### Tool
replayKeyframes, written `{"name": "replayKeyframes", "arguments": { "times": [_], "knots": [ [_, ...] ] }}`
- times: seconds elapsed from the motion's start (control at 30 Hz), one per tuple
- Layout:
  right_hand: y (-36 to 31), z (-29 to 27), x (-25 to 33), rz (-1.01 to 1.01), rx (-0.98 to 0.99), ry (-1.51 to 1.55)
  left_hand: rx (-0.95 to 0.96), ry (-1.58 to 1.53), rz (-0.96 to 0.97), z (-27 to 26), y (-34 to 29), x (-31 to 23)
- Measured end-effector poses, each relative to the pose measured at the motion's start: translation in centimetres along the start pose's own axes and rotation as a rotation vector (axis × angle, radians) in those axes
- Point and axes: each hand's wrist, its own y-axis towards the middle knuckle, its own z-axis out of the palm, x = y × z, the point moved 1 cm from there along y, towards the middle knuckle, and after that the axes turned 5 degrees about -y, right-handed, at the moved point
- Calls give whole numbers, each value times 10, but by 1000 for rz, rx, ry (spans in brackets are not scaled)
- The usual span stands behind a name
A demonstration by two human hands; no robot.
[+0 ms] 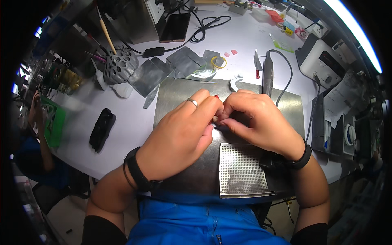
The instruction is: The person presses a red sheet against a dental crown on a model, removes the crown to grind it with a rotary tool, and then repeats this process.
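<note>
My left hand point(175, 130) and my right hand point(261, 122) meet over a metal plate point(183, 179), fingertips pinched together. Between them is a small whitish piece point(214, 119), mostly covered by the fingers, so its kind does not show. A speck of red point(217, 96) peeks out by my left fingers; I cannot make out what it belongs to. Just beyond my right hand lies a white horseshoe-shaped dental model point(235, 83). To its right, a dark pen-shaped rotary handpiece point(268, 73) rests with its cable trailing away.
A perforated metal tray point(241, 169) sits near my right wrist. Back right stands a white control box point(324, 61). At left are a grey tool holder point(120, 67) and a black case-like object point(102, 130). Grey pouches point(185, 61), a phone point(175, 27) and cables lie behind.
</note>
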Motion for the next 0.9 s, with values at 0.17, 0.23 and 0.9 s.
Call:
{"name": "replayKeyframes", "arguments": {
  "times": [0.17,0.23,0.9],
  "knots": [
    [1,-1,3,-34,59,-58,8,-19,-26,0,-1,1],
    [1,-1,2,-44,52,-37,11,-33,-33,1,-1,1],
    [-3,0,8,-100,68,-120,16,-37,-58,-1,-3,-3]
  ]
}}
